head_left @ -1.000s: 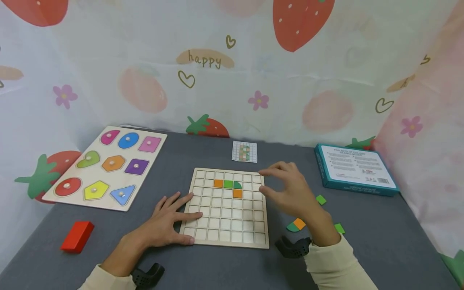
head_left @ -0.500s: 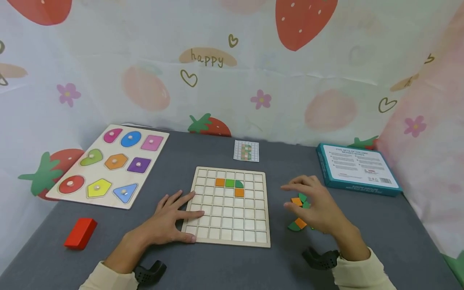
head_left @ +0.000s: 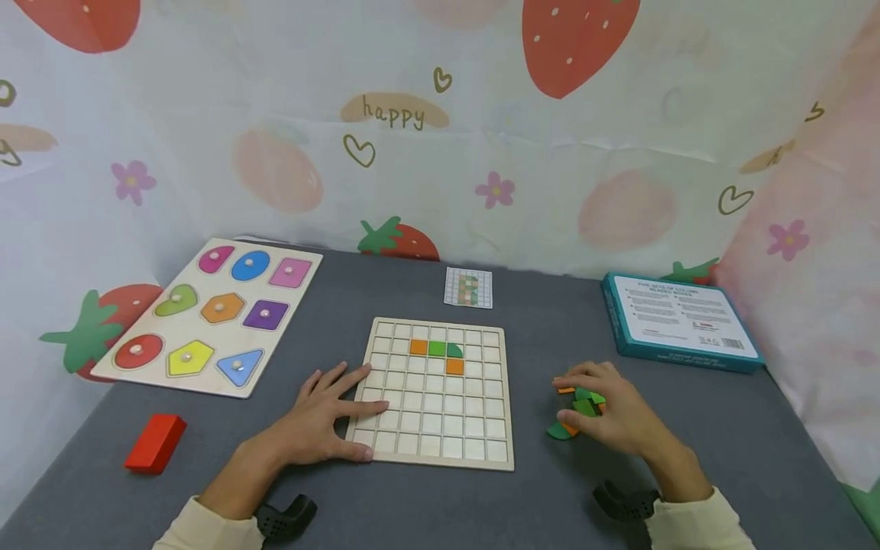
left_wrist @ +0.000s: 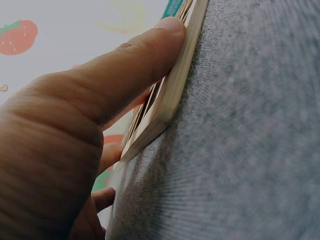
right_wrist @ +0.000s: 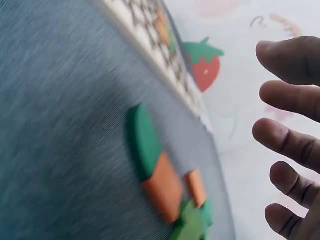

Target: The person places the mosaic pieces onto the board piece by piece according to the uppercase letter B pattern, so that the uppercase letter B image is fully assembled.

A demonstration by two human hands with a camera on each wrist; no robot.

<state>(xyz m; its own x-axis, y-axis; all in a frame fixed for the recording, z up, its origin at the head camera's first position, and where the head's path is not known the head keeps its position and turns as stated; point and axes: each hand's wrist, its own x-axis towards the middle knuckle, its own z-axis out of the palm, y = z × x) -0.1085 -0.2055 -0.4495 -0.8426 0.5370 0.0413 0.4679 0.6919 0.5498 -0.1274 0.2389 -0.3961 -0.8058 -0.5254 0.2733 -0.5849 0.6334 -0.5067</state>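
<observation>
A wooden grid board (head_left: 440,451) lies on the table with two orange squares, a green square (head_left: 437,348) and a dark green quarter-round tile (head_left: 454,350) in its cells. My left hand (head_left: 316,424) rests with spread fingers on the board's left edge; in the left wrist view the thumb (left_wrist: 145,50) lies along its rim. To the right of the board, my right hand (head_left: 612,409) is over a small pile of green and orange tiles (head_left: 587,403), partly hiding it. Its fingers (right_wrist: 285,95) are spread apart and hold nothing in the right wrist view.
A small pattern card (head_left: 469,287) lies behind the board. At the left are a knobbed shape puzzle (head_left: 206,321) and a red block (head_left: 155,444). A teal box (head_left: 681,321) lies at the back right, near the patterned cloth backdrop (head_left: 412,176).
My right hand has moved from beside the board's upper right corner, rightward and nearer to me, down to the tile pile. My left hand stays on the board.
</observation>
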